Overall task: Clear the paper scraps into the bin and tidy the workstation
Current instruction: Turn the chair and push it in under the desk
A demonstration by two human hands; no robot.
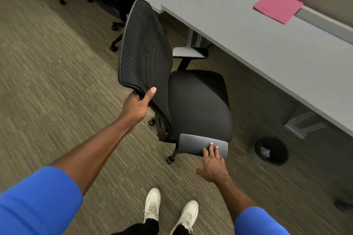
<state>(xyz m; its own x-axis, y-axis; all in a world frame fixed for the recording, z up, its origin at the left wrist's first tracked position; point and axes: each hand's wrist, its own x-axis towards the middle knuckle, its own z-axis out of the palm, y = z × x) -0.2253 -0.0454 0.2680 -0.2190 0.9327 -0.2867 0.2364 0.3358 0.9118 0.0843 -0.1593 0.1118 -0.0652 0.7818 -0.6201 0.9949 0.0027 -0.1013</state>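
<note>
Both my hands on the office chair (198,101)
My left hand (137,105) grips the backrest's top edge; my right hand (213,164) rests flat, fingers spread, on the armrest (193,144).

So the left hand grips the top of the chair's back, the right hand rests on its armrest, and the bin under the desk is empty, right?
Not quite: the head view shows white paper scraps inside the bin. The left hand does grip the chair's back, and the right hand rests on the armrest.
</note>
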